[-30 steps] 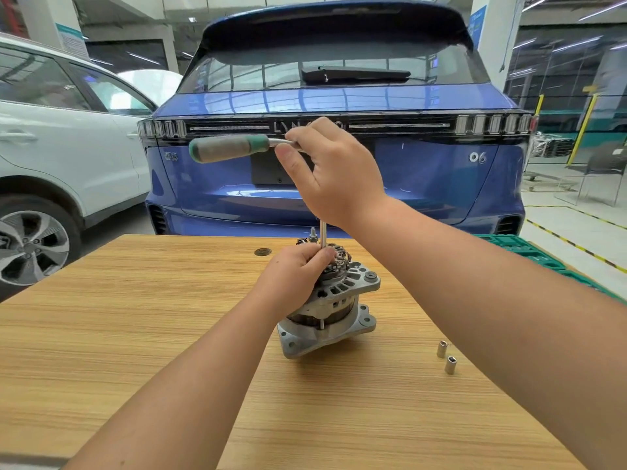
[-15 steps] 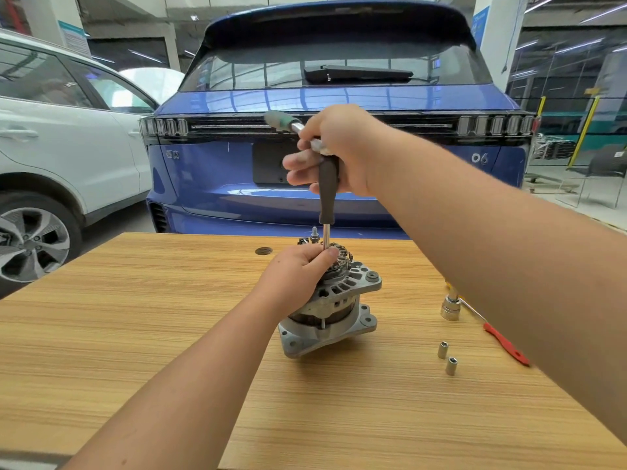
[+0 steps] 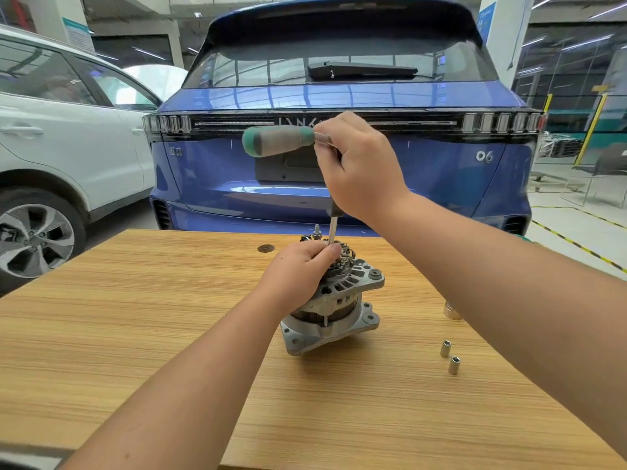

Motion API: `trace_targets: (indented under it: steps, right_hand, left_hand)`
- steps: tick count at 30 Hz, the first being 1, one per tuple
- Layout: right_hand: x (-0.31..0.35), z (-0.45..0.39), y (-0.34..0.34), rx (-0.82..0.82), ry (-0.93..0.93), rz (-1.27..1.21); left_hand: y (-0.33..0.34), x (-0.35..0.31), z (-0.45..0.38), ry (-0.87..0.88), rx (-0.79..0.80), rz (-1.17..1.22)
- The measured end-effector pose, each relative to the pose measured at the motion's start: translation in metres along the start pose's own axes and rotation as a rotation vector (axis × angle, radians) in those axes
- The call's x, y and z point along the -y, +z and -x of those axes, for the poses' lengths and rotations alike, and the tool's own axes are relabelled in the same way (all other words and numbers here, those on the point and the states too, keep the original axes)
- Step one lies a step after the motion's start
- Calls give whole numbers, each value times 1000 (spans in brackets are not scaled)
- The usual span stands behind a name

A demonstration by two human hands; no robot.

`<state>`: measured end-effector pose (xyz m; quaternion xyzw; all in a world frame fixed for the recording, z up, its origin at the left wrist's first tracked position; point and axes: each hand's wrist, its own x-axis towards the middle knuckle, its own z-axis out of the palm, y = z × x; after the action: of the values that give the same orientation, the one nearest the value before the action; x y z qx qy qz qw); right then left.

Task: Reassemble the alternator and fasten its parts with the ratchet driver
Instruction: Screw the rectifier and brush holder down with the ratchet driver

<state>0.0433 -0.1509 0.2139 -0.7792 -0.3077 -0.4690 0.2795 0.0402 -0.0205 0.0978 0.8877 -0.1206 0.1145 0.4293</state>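
Observation:
A silver alternator (image 3: pixel 334 310) stands upright on the wooden table (image 3: pixel 135 334). My left hand (image 3: pixel 300 271) grips its top, fingers curled around the lower end of a thin extension bar (image 3: pixel 333 228). My right hand (image 3: pixel 358 164) grips the head of the ratchet driver, whose green and grey handle (image 3: pixel 278 140) sticks out to the left. The bar runs straight down from that hand into the alternator's top. A threaded stud (image 3: pixel 317 230) rises at the back of the alternator.
Two small sockets (image 3: pixel 449 357) lie on the table right of the alternator; a larger socket (image 3: pixel 453 310) peeks out beside my right forearm. A blue car (image 3: pixel 339 96) stands just beyond the table's far edge and a white car (image 3: pixel 68 140) at the left.
The ratchet handle swung away toward the car and has come back to point left. My left hand stays on the alternator top. My right forearm now hides the red-handled tool.

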Motion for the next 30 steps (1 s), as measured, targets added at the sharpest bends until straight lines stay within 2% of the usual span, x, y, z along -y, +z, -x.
trace_targets:
  steps: [4,10,12,14,16,17,18,20,22,24,27,29,30]
  right_hand:
    - [2,0,1,124,32,41]
    - [10,-4,-2,211,-18,4]
    - [16,-8,-4,235,-32,129]
    - [24,-19,-6,270,-4,403]
    - [32,-37,-9,375,139,537]
    - [36,-46,-11,428,244,505]
    - [38,-54,-15,472,364,382]
    - [38,-63,-21,499,699,-172]
    - [39,-57,-24,446,1019,-826]
    - [34,-47,-19,309,1139,-1172]
    - [26,-34,-4,63,1157,-1356]
    - [23,-26,3,-67,1062,-1300]
    - [22,-21,6,-109,943,-1207]
  left_hand:
    - [0,0,0,18,-8,3]
    - [0,0,-1,2,-16,7]
    - [1,0,-1,13,-17,-9]
    - [1,1,0,18,-14,7]
    - [1,1,0,10,-8,19]
    - [0,1,0,5,-4,20]
    - [0,1,1,2,-1,22]
    - [1,2,0,5,2,32]
    - [1,3,-1,-2,7,34]
    - [1,3,0,-15,13,39]
    - [0,0,0,-21,6,35]
    - [0,0,1,-15,-1,33]
    - [1,-1,1,-10,-1,28]
